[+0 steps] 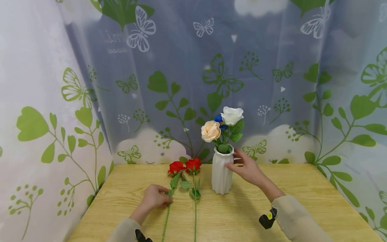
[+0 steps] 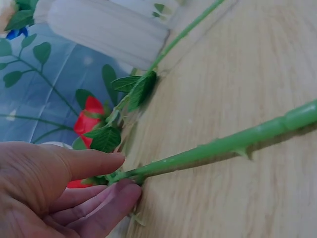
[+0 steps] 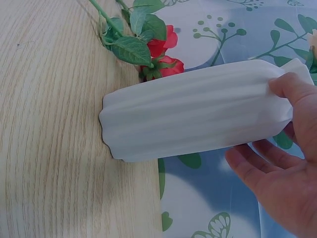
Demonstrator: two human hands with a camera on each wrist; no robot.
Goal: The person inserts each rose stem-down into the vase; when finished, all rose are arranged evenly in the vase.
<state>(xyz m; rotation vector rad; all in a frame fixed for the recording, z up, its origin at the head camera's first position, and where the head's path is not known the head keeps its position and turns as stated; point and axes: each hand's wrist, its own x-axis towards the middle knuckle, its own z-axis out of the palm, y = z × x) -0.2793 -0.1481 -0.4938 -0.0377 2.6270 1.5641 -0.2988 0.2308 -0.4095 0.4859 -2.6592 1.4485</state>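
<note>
A white fluted vase [image 1: 222, 171] stands upright on the table, holding a white rose [image 1: 232, 116], a peach rose [image 1: 211, 131] and a blue flower [image 1: 223, 127] partly hidden behind them. My right hand [image 1: 248, 168] grips the vase near its neck, thumb [image 3: 292, 87] on one side and fingers on the other. Left of the vase lie two red roses with long green stems. My left hand [image 1: 155, 196] pinches the stem [image 2: 198, 154] of the left red rose [image 1: 176, 167] between thumb and fingers. The other red rose [image 1: 192, 164] lies between that stem and the vase, untouched.
The wooden table [image 1: 272, 215] reaches back to a blue-grey curtain [image 1: 181, 50] printed with leaves and butterflies. Pale patterned curtains also hang at the left and right sides. Black devices [image 1: 267, 218] are strapped at both wrists.
</note>
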